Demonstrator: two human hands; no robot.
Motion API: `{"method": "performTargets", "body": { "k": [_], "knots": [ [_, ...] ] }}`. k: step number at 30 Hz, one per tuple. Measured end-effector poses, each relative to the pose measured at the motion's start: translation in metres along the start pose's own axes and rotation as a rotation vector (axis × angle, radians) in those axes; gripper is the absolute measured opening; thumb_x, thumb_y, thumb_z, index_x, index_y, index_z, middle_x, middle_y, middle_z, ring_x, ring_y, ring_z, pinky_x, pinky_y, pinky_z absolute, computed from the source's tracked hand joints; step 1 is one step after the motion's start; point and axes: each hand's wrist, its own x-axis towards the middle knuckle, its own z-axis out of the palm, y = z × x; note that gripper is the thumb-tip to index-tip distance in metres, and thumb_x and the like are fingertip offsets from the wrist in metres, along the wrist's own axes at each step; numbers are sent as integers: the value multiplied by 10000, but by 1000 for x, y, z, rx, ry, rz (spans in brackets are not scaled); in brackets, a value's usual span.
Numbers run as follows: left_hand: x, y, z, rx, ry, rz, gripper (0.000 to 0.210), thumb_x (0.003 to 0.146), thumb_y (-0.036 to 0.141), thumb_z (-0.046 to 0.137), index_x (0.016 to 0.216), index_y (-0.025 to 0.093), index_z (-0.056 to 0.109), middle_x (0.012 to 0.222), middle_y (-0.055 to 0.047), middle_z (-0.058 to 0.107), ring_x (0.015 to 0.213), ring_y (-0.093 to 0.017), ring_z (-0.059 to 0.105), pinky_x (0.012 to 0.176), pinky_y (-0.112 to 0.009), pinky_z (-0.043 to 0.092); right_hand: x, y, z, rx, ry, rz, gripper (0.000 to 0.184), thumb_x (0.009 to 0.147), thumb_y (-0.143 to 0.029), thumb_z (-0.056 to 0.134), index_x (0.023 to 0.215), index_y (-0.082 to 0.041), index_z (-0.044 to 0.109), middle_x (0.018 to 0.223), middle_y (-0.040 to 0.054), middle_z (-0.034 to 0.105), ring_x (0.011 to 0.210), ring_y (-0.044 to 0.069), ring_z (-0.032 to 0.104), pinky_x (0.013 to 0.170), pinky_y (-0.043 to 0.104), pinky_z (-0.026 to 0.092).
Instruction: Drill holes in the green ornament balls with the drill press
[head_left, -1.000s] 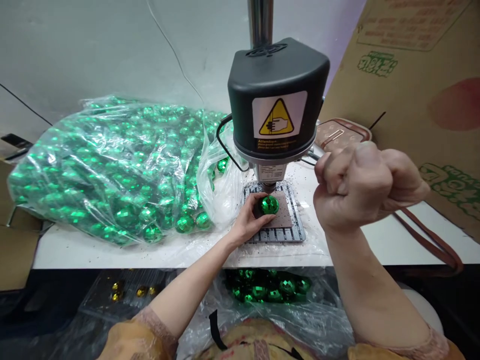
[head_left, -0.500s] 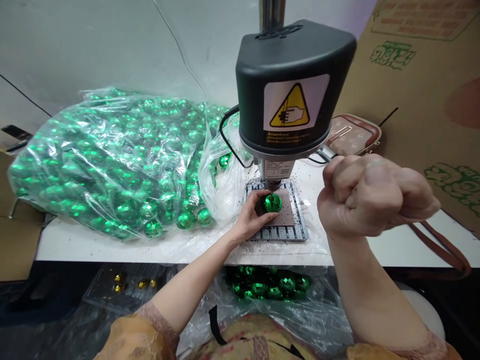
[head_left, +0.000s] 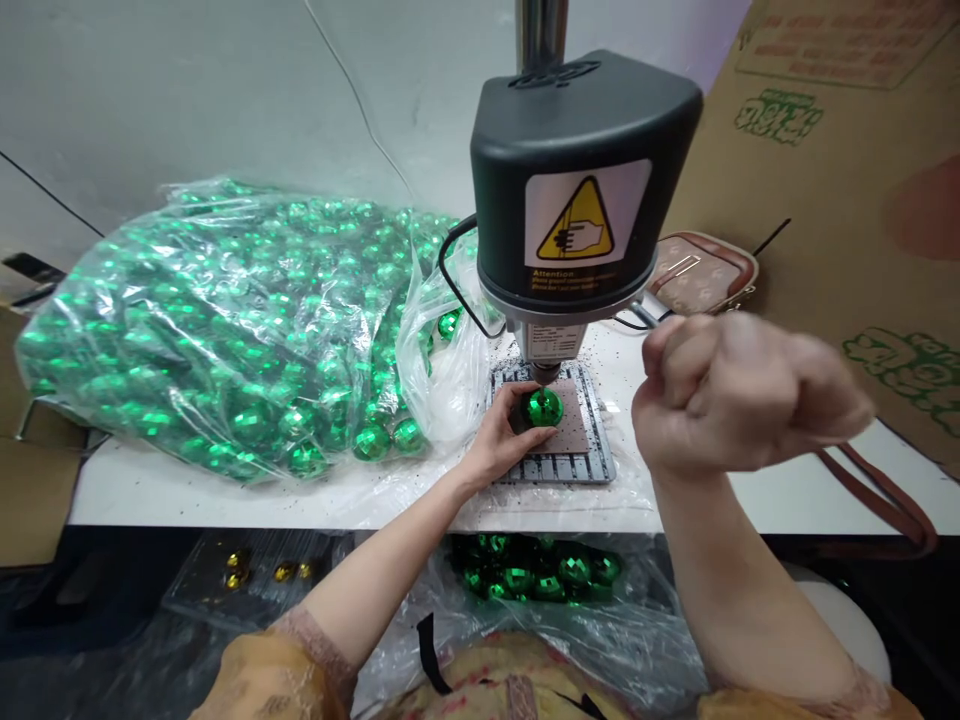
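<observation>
A shiny green mirror-faceted ball [head_left: 545,408] sits on the drill press base plate [head_left: 600,455], right below the chuck [head_left: 545,374]. My left hand [head_left: 504,432] holds it from the left, thumb in front and fingers behind. Above looms the black head of the drill press [head_left: 585,130], with a yellow hand-warning sticker. A metal lever [head_left: 654,308] sticks out from its right side, and my right hand [head_left: 750,395] is closed in a fist around the lever's end, slightly smeared by motion. Whether the drill bit is inside the ball is too small to tell.
A big clear bag of green balls [head_left: 225,330] fills the table's left. Below the table edge, more green balls [head_left: 547,570] lie in plastic near my lap, with a few gold balls [head_left: 236,570] at left. A patterned purse [head_left: 705,270] and a cardboard box [head_left: 847,200] stand right.
The view has shifted slightly. My right hand on the lever is more blurred than before and barely displaced. My left hand keeps the ball in the same spot under the chuck.
</observation>
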Motion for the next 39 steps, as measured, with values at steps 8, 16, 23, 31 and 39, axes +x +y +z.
{"method": "performTargets", "body": {
  "k": [8,16,23,31,39],
  "knots": [
    [-64,22,6,463,181,251,496,844,465,839,1199,243,573,1101,-79,710,1010,-255,715,860,-410,597,42,-21,22,-162,-56,303,446,948,-230,574,567,-206,342,490,-77,344,452,22,355,506,269,382],
    [-131,20,-22,865,-321,775,354,974,538,657,1211,279,609,1204,-88,754,1211,-304,687,1052,-487,558,38,-10,20,-99,-24,222,465,930,-228,610,528,-222,374,452,-60,354,412,83,343,452,332,322],
    [61,28,-99,952,153,55,371,913,50,497,1193,215,676,1193,-146,696,1186,-341,653,1067,-501,508,37,-10,20,-89,-8,220,489,921,-246,633,505,-212,378,449,-62,352,402,71,366,438,320,321],
    [142,16,-119,1065,91,-165,381,779,60,697,1142,174,711,1199,-155,738,1205,-355,656,1070,-446,490,36,-7,19,-43,-8,202,482,907,-303,690,520,-217,414,449,-68,386,401,70,357,446,326,333],
    [98,33,-118,993,230,-134,382,812,154,756,1169,216,635,1027,-96,714,1067,-320,681,961,-416,518,35,-5,18,-17,-15,183,466,927,-270,648,534,-215,404,457,-65,359,396,71,349,428,310,328]
  ]
}}
